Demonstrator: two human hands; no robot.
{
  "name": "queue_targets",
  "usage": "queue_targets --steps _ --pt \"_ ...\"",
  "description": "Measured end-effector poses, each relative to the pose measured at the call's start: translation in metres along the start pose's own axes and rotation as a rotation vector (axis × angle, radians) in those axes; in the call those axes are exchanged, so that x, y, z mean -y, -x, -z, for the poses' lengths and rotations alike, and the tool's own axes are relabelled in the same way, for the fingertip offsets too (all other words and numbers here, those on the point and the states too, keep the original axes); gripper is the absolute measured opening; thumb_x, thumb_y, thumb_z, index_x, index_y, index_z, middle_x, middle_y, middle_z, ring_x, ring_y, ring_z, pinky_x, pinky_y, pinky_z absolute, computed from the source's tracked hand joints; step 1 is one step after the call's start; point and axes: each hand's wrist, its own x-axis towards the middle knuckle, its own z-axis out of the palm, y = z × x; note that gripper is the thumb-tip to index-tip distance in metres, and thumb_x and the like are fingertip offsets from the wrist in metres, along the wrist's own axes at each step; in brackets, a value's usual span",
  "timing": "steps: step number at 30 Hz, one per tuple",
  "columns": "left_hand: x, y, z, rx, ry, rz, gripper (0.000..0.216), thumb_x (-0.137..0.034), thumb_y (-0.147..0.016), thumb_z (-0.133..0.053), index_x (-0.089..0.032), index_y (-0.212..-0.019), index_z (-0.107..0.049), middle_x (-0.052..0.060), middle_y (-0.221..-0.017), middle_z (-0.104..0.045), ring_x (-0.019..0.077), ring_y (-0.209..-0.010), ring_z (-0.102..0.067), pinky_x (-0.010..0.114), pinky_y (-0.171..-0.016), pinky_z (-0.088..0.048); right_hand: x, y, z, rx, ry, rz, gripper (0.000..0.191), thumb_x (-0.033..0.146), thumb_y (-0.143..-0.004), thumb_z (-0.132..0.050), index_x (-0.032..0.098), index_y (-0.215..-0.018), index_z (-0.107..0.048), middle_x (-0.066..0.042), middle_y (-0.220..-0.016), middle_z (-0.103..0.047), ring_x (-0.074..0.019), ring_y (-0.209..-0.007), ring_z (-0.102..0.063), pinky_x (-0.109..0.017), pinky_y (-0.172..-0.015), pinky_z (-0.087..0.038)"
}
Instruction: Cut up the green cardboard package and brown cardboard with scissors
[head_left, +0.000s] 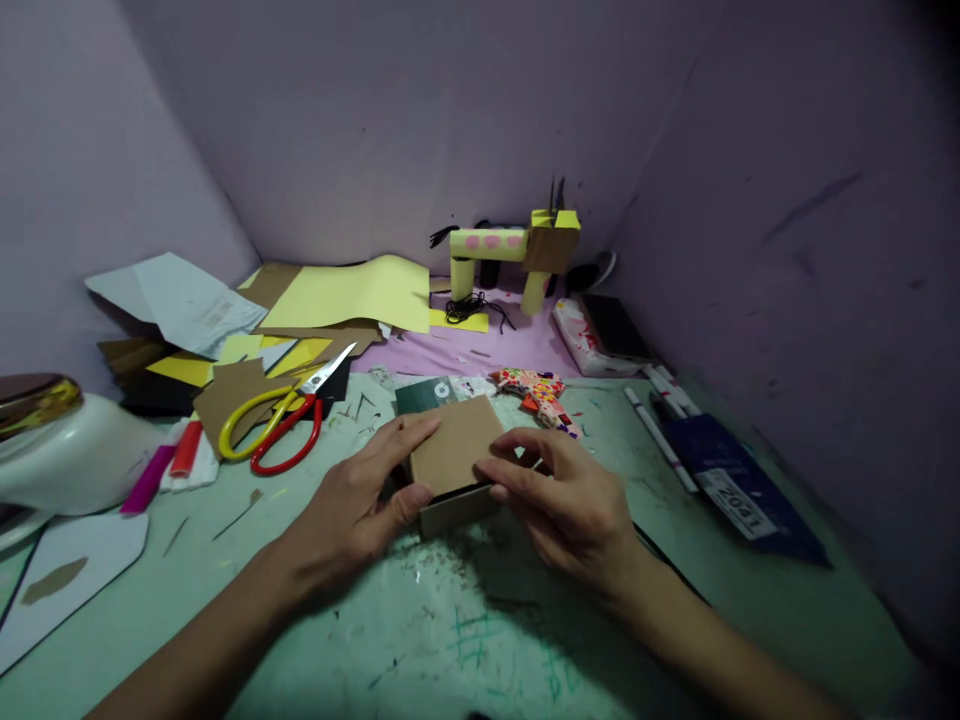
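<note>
A small brown cardboard box (pixel 456 445) is held between my two hands over the green tabletop, its flat top facing up and a dark gap showing along its near edge. My left hand (pixel 367 490) grips the box's left side, thumb at the near corner and fingers on top. On the right, my right hand (pixel 566 495) pinches at the near right edge of the box with thumb and index finger; part of that edge is hidden behind the fingers. Just behind the box lie a dark green card (pixel 426 395) and a colourful patterned piece (pixel 534 392).
Scissors (pixel 289 410) with yellow and red handles lie left, beside paper and cardboard sheets (pixel 352 295). A paper animal figure (pixel 491 243) stands at the back. Right are white pens (pixel 660 440) and a blue packet (pixel 739 480). Purple walls enclose the table.
</note>
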Motion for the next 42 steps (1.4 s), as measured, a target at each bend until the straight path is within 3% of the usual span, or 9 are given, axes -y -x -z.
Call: queue_targets --steps 10,17,21,23,26,29,36,40,42 --pt "0.003 0.000 0.002 -0.003 0.072 -0.035 0.053 -0.047 -0.085 -0.048 -0.031 -0.135 -0.036 0.004 -0.139 -0.041 0.0271 -0.124 -0.039 0.042 -0.102 -0.035 0.000 -0.006 -0.004 -0.008 -0.029 0.036 0.021 0.012 -0.085 -0.053 0.024 -0.098 -0.064 -0.009 -0.106 -0.064 -0.0200 -0.083 -0.059 -0.035 -0.063 -0.052" --pt "0.000 0.003 -0.004 -0.056 -0.041 0.068 0.063 -0.042 -0.078 -0.061 -0.028 -0.134 -0.036 0.008 -0.139 -0.041 0.0309 -0.119 -0.044 0.044 -0.094 -0.044 0.001 -0.001 -0.012 -0.085 -0.286 -0.173 0.023 0.013 -0.079 -0.063 0.022 -0.100 -0.063 -0.011 -0.115 -0.055 -0.0196 -0.094 -0.059 -0.034 -0.072 -0.054" --pt "0.004 0.005 -0.005 -0.076 -0.062 0.042 0.063 -0.041 -0.078 -0.062 -0.029 -0.134 -0.036 0.007 -0.140 -0.040 0.0304 -0.123 -0.041 0.045 -0.095 -0.043 -0.004 -0.003 -0.010 0.014 -0.376 -0.263 0.033 0.021 -0.079 -0.063 0.023 -0.111 -0.057 -0.011 -0.118 -0.050 -0.0204 -0.099 -0.057 -0.031 -0.068 -0.056" --pt "0.005 0.005 -0.005 -0.077 -0.069 0.028 0.063 -0.040 -0.078 -0.063 -0.028 -0.134 -0.036 0.007 -0.140 -0.040 0.0298 -0.125 -0.040 0.044 -0.096 -0.043 -0.009 -0.007 -0.009 0.113 -0.365 -0.267 0.039 0.028 -0.077 -0.066 0.022 -0.114 -0.054 -0.013 -0.128 -0.043 -0.0248 -0.111 -0.051 -0.037 -0.076 -0.056" --pt "0.004 0.004 -0.004 -0.073 -0.064 0.025 0.063 -0.040 -0.078 -0.063 -0.029 -0.134 -0.037 0.007 -0.139 -0.041 0.0292 -0.124 -0.041 0.046 -0.097 -0.042 -0.018 -0.018 -0.013 0.248 -0.350 -0.231 0.062 0.043 -0.069 -0.073 0.022 -0.121 -0.047 -0.016 -0.137 -0.036 -0.0335 -0.130 -0.032 -0.053 -0.096 -0.041" --pt "0.001 0.003 -0.002 -0.058 -0.045 0.023 0.063 -0.039 -0.078 -0.064 -0.032 -0.134 -0.036 0.006 -0.139 -0.042 0.0284 -0.124 -0.042 0.046 -0.098 -0.042 -0.026 -0.026 -0.022 0.295 -0.473 -0.130 0.078 0.055 -0.063 -0.072 0.028 -0.128 -0.040 -0.013 -0.136 -0.039 -0.0330 -0.136 -0.019 -0.058 -0.106 -0.024" --pt "0.003 0.007 -0.003 -0.061 -0.047 0.010 0.069 -0.046 -0.077 -0.063 -0.033 -0.137 -0.033 0.005 -0.140 -0.041 0.0282 -0.125 -0.042 0.043 -0.100 -0.040 -0.029 -0.020 -0.039 0.165 -0.723 -0.133 0.060 0.056 -0.059 -0.074 0.034 -0.112 -0.057 -0.007 -0.130 -0.040 -0.0311 -0.129 -0.031 -0.049 -0.099 -0.037" --pt "0.005 0.008 0.017 0.040 -0.022 0.045 0.069 -0.059 -0.080 -0.051 -0.033 -0.140 -0.030 0.005 -0.148 -0.031 0.0324 -0.130 -0.035 0.050 -0.104 -0.032 -0.029 -0.019 -0.041 0.154 -0.717 -0.151 0.053 0.048 -0.063 -0.076 0.035 -0.111 -0.059 -0.007 -0.132 -0.039 -0.0319 -0.127 -0.034 -0.050 -0.098 -0.037" --pt "0.008 -0.001 0.030 -0.033 -0.003 0.098 0.058 -0.059 -0.086 -0.037 -0.030 -0.136 -0.040 0.005 -0.146 -0.036 0.0299 -0.130 -0.035 0.048 -0.104 -0.031 -0.029 -0.019 -0.041 0.151 -0.698 -0.150 0.052 0.049 -0.063 -0.076 0.035 -0.111 -0.059 -0.007 -0.133 -0.037 -0.0335 -0.126 -0.036 -0.052 -0.097 -0.038"
